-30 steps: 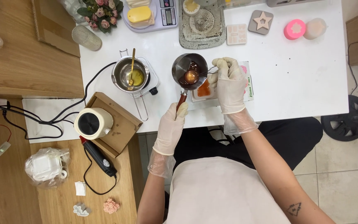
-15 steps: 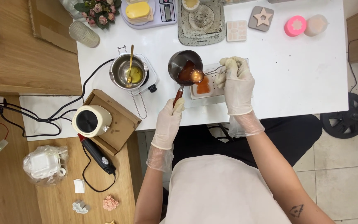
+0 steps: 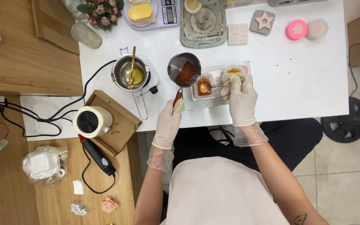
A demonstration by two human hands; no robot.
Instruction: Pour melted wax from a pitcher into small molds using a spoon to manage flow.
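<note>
My gloved left hand point(image 3: 169, 121) grips the wooden handle of a small metal pouring pot point(image 3: 183, 68) tilted over a white mould tray point(image 3: 217, 81) on the white table point(image 3: 296, 79). Amber liquid sits in the pot. My gloved right hand point(image 3: 240, 93) holds a small metal spoon point(image 3: 207, 87) filled with amber liquid, over the tray's left cavity.
A second metal pot with a gold spoon point(image 3: 131, 73) stands on a small heater to the left. A cream cylinder point(image 3: 91, 121) rests on a cardboard box. At the table's far side are a scale point(image 3: 148, 12), a stone tray point(image 3: 203, 23), star mould point(image 3: 262, 21) and pink candle point(image 3: 296, 30).
The pot has shifted slightly left and tipped toward the tray; the right hand has lowered and now holds the spoon out over the tray's left cavity.
</note>
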